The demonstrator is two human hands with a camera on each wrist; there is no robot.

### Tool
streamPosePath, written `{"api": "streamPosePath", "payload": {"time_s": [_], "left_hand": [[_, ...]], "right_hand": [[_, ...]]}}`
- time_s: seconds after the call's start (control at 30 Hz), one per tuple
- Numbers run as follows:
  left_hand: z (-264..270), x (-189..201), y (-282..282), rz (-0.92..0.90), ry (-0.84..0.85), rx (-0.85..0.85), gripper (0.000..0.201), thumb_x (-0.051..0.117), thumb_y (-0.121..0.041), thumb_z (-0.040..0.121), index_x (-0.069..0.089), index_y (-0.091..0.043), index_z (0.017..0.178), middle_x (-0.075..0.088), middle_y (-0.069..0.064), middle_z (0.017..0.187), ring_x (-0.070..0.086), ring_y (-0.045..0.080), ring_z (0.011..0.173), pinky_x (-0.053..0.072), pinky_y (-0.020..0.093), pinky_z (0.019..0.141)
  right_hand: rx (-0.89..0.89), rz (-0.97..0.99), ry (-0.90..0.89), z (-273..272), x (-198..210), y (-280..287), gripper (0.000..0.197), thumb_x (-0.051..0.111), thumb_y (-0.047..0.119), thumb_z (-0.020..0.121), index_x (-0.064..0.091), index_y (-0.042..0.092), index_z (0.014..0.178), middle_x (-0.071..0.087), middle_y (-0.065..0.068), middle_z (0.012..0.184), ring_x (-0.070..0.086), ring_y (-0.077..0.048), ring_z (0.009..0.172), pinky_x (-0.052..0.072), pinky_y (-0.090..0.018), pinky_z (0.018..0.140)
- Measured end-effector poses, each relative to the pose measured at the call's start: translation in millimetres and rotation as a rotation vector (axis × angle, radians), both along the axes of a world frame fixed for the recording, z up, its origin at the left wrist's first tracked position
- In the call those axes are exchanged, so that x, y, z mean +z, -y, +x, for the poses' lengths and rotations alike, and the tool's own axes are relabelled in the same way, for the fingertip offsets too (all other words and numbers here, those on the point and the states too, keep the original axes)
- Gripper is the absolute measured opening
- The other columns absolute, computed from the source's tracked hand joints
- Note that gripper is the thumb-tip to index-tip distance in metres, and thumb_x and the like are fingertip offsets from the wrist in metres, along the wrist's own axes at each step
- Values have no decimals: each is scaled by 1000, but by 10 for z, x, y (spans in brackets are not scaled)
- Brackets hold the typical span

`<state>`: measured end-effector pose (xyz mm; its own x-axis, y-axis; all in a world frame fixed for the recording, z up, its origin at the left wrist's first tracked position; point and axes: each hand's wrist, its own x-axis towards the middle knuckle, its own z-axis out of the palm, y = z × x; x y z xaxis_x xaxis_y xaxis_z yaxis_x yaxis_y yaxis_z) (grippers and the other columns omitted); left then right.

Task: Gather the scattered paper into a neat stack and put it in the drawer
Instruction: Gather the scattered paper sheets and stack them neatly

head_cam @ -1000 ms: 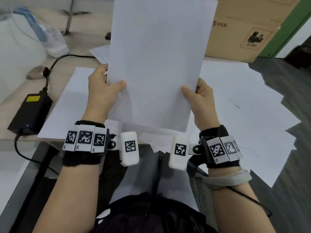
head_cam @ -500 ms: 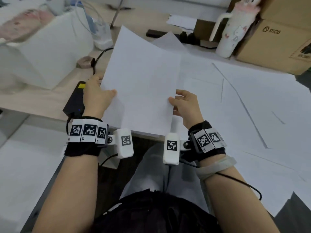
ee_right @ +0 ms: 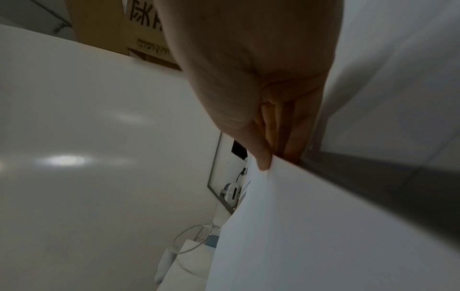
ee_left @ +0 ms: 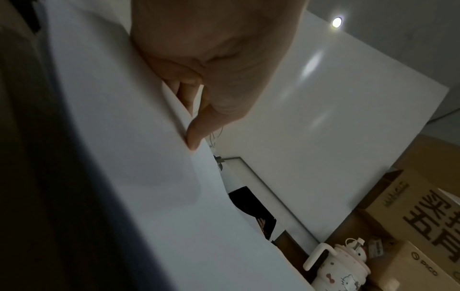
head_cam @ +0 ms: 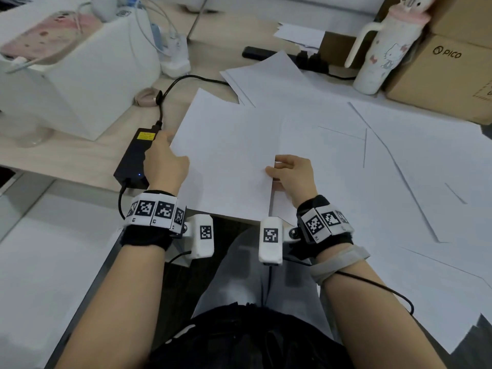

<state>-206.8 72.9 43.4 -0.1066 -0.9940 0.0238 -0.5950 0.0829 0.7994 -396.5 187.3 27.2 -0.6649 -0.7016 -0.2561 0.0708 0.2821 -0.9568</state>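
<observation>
Both hands pinch a stack of plain white paper sheets (head_cam: 226, 158) at the counter's (head_cam: 66, 161) near edge: left hand (head_cam: 165, 163) on its left side, right hand (head_cam: 292, 174) on its right. More loose white sheets (head_cam: 399, 169) cover the counter rightward. A black power brick with a yellow label (head_cam: 135, 158) lies just left. At the far right, a white Hello Kitty tumbler (head_cam: 380, 57) stands beside a brown cardboard box printed "PICO" (head_cam: 447, 70).

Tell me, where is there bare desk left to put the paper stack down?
Bare wood shows between the white box and the black power brick, and far back beyond the power strip. Loose sheets cover the right side up to the cardboard box and mug. Both hands hold the paper stack.
</observation>
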Motion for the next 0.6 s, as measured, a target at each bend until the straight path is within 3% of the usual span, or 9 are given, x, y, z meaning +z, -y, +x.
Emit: {"api": "streamPosePath", "payload": {"time_s": [0.17, 0.27, 0.37, 0.6], "left_hand": [[6, 3, -5, -80, 119, -83, 35, 59, -4, 83, 61, -11, 118, 64, 15, 110, 57, 36, 104, 42, 34, 77], [-36, 53, -68, -49, 146, -110, 47, 62, -14, 88, 53, -13, 134, 55, 13, 134, 47, 32, 125, 40, 38, 98], [-155, 114, -197, -40, 110, -182, 48, 62, -18, 90, 51, -12, 136, 48, 9, 142, 43, 27, 131, 34, 33, 104], [-646, 231, -570, -6, 17, -409, 38, 64, -21, 89, 59, -16, 126, 59, 2, 130, 50, 19, 124, 36, 32, 107]], "right_hand": [[-15, -12, -45, -73, 44, -75, 27, 67, -1, 82, 63, -1, 108, 64, -6, 83, 66, -24, 70, 58, -31, 65], [-21, -40, -79, -122, 100, -171, 22, 64, 0, 83, 64, 1, 105, 65, -6, 82, 65, -20, 67, 57, -25, 60], [-19, -60, -114, -187, 165, -298, 18, 63, 0, 84, 66, 2, 101, 66, -10, 86, 67, -22, 70, 58, -26, 63], [-101, -86, -275, -425, 272, -703, 13, 62, 1, 83, 67, 4, 95, 69, -12, 85, 69, -20, 64, 55, -22, 59]]}}
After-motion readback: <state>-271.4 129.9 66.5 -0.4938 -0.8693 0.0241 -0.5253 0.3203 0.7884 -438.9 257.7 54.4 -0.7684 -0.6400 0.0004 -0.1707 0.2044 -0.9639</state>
